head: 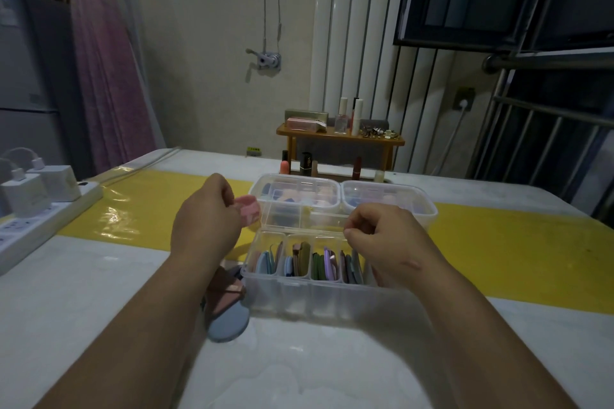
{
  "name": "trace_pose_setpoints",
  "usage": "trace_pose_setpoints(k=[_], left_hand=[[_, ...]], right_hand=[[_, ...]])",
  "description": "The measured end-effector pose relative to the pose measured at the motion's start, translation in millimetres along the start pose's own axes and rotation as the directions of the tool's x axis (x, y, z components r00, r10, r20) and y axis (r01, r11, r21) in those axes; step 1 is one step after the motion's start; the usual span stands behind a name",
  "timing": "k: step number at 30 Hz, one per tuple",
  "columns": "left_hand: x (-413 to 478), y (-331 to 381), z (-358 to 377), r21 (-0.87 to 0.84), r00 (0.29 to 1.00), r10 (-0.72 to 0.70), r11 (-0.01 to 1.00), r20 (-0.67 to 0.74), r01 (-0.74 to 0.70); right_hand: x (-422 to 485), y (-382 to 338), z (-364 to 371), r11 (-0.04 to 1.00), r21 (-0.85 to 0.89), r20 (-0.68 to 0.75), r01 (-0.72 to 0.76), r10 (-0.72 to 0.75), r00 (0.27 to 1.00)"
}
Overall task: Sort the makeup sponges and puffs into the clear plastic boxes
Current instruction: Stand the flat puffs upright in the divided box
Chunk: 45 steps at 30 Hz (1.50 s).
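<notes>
A clear divided box (309, 295) stands open in front of me, with several flat puffs upright in its compartments. Its lid (299, 217) tilts back behind it. My left hand (206, 216) grips a pink sponge (250, 211) just left of the lid. My right hand (375, 236) hovers over the box's right end with its fingers curled; nothing shows in it. Loose puffs (229, 309), one round and blue, others pink-brown, lie on the table under my left forearm. Two closed clear boxes (295, 191) (388, 197) with sponges inside stand behind.
A white power strip (40, 219) with chargers lies at the left table edge. Lipsticks (305, 163) stand behind the boxes. A small wooden shelf (339, 136) holds cosmetics. A yellow mat (149, 206) crosses the white table.
</notes>
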<state>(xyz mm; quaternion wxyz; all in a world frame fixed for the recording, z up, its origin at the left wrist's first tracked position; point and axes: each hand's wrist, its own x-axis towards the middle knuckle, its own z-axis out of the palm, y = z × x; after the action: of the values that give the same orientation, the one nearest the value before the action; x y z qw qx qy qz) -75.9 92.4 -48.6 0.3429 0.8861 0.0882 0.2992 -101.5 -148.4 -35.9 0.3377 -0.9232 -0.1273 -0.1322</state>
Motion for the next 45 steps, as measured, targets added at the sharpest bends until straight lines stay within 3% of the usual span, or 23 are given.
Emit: trace_pose_setpoints(k=[9, 21, 27, 36, 40, 45], left_hand=[[-2.0, 7.4, 2.6, -0.085, 0.985, 0.133, 0.986, -0.107, -0.143], [-9.9, 18.1, 9.9, -0.402, 0.984, 0.164, 0.907, 0.069, -0.123], [-15.1, 23.8, 9.5, -0.499, 0.961, 0.233, 0.857, 0.148, -0.130], [-18.3, 28.5, 6.5, -0.528, 0.911, 0.323, 0.836, 0.255, -0.149], [-19.0, 27.7, 6.5, -0.531, 0.883, 0.351, 0.835, 0.310, -0.146], [-17.6, 25.8, 6.4, -0.471, 0.908, 0.305, 0.871, 0.287, -0.144]], right_hand=[[1.0, 0.7, -0.6, 0.998, 0.062, -0.035, 0.011, -0.009, 0.999], [1.6, -2.2, 3.2, 0.994, 0.104, -0.046, 0.023, -0.018, 0.999], [-1.1, -6.3, 2.4, 0.965, 0.262, 0.001, 0.029, -0.030, 1.000], [-2.7, -12.0, 6.2, 0.968, 0.232, 0.027, 0.092, -0.101, 0.995], [-0.9, -11.0, 3.0, 0.960, 0.263, -0.045, 0.092, -0.083, 0.996], [-0.2, -4.8, -12.0, 0.942, 0.328, -0.175, 0.068, -0.011, 0.984]])
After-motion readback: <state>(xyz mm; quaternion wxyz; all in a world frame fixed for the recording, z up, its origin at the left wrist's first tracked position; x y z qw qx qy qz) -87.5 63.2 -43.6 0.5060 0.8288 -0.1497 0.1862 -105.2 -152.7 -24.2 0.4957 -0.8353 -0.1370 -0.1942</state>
